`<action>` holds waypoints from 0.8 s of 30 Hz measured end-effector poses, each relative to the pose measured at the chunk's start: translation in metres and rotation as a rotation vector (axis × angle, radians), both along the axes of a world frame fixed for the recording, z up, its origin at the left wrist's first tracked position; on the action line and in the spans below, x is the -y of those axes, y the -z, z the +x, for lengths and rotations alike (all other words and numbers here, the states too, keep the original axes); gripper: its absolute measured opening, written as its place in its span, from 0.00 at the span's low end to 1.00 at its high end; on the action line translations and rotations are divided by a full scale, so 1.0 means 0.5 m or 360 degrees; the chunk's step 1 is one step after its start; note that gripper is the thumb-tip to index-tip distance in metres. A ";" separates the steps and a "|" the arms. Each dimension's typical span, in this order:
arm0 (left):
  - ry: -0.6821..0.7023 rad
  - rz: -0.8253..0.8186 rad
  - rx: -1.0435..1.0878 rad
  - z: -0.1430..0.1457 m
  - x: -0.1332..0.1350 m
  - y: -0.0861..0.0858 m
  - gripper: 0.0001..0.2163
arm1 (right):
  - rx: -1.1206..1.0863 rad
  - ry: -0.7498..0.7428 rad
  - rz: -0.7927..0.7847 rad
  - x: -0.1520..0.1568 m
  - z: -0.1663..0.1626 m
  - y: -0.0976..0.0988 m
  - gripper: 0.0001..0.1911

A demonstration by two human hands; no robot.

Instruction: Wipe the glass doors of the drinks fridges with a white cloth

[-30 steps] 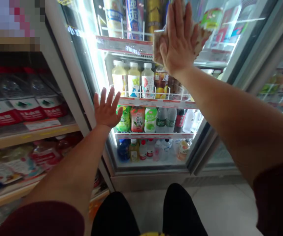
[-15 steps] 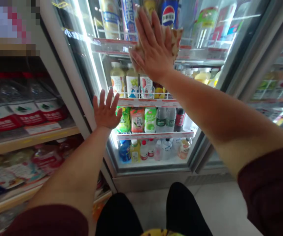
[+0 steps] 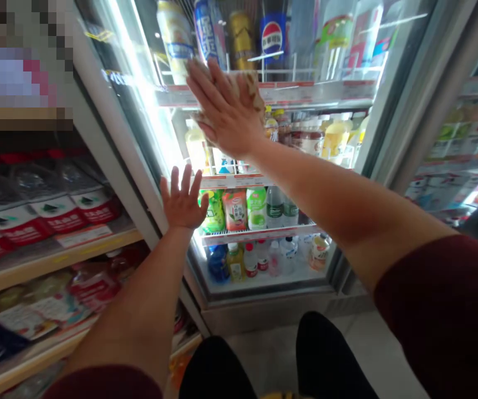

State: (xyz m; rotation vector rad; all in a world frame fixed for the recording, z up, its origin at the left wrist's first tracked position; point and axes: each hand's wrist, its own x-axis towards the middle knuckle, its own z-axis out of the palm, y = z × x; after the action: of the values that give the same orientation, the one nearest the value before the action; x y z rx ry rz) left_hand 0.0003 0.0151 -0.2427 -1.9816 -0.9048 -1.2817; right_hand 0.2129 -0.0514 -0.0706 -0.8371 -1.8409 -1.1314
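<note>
A drinks fridge with a glass door (image 3: 339, 183) stands in front of me, with bottles and cans on lit shelves behind the glass. My right hand (image 3: 222, 111) lies flat against the upper left of the glass, fingers stretched out, pressing a beige cloth (image 3: 250, 87) onto it. Only the edges of the cloth show around the hand. My left hand (image 3: 184, 200) is spread flat against the left side of the door, lower down, with nothing in it.
To the left, wooden shelves (image 3: 56, 257) hold packs with red labels (image 3: 51, 213) and other packaged goods. A second glass door (image 3: 455, 160) stands to the right. My dark trousers (image 3: 322, 360) and the pale tiled floor (image 3: 364, 343) are below.
My right hand has slid the cloth leftward and somewhat lower across the glass. The left hand has stayed pressed in the same place on the door.
</note>
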 end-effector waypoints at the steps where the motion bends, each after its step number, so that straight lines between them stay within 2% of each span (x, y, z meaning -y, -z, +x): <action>1: -0.0002 0.0015 -0.0004 0.000 0.001 0.000 0.29 | -0.0002 -0.0013 0.0001 -0.002 -0.006 0.009 0.37; 4: -0.0009 0.0067 -0.0015 0.001 0.002 0.001 0.29 | 0.0197 -0.0104 -0.0055 -0.014 -0.021 0.023 0.39; 7: -0.0019 0.0095 -0.0012 0.002 0.003 0.002 0.29 | 0.0444 -0.0193 -0.0081 -0.021 -0.029 0.006 0.43; 10: -0.0028 0.0091 0.0003 0.003 0.004 0.002 0.29 | 0.0274 -0.0123 -0.0085 -0.019 -0.044 -0.001 0.40; 13: -0.0011 0.0034 0.0029 0.003 0.005 0.000 0.29 | 0.0148 0.0024 -0.0150 -0.020 -0.064 0.023 0.36; 15: 0.0006 -0.0022 0.0042 0.003 0.006 -0.001 0.29 | 0.0342 -0.0007 -0.0224 -0.027 -0.070 0.037 0.35; 18: -0.0009 -0.0040 0.0034 0.002 0.005 -0.001 0.29 | 0.0563 -0.0145 -0.0264 -0.044 -0.066 0.033 0.36; 21: -0.0036 -0.0002 0.0023 0.001 0.003 0.001 0.29 | 0.0321 -0.0186 -0.0175 -0.053 -0.057 0.024 0.42; 24: -0.0037 0.0027 0.0018 0.001 0.002 0.002 0.29 | 0.0101 -0.0162 -0.0149 -0.048 -0.047 0.037 0.41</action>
State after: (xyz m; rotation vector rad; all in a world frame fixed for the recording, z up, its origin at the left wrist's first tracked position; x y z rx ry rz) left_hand 0.0009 0.0143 -0.2437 -1.9470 -0.9165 -1.2853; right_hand 0.1893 -0.0275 -0.0890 -0.7586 -1.9786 -1.0248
